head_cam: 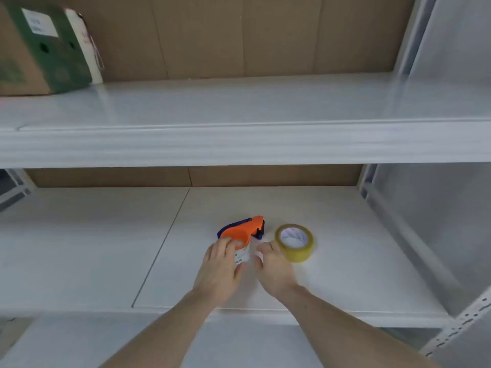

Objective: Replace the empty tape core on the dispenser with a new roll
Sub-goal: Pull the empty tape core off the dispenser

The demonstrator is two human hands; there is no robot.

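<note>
An orange and dark blue tape dispenser [244,229] lies on the white lower shelf [93,248]. A white core [242,254] with print on it sits in the dispenser's near end. My left hand [221,269] wraps over that end, fingers on the orange frame and thumb against the core. A new roll of yellowish clear tape [295,243] lies flat just to the right of the dispenser. Beside that roll is my right hand [272,269], fingers curled and apart, fingertips close to the roll's left side; contact is unclear.
A white upper shelf [239,144] overhangs the work area. On it at the far left stands a brown and green cardboard box [39,49]. Cardboard [239,35] backs the shelves. A metal upright [451,333] runs along the right edge.
</note>
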